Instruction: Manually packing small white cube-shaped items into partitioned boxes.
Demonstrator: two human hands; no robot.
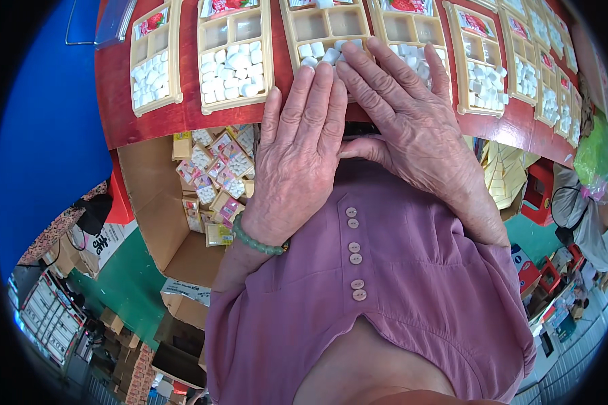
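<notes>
My left hand (294, 152), with a green bead bracelet (258, 241) at the wrist, lies flat with its fingers stretched forward. Its fingertips rest over the near end of a beige compartment tray (327, 25). My right hand (415, 125) is spread beside it, fingers slanting up and left across the same tray, close to another one on its right. White marshmallow-like pieces (319, 50) show just beyond my fingertips; the rest of that compartment is hidden under the hands. Neither hand visibly grips anything.
More trays (236, 61) with white pieces and pink-and-white packets (476, 25) line the red table (189, 125). Below its near edge at left, an open cardboard box (159, 196) holds several filled packs (226, 165). Yellow pieces (503, 172) lie at right, near a red stool (539, 192).
</notes>
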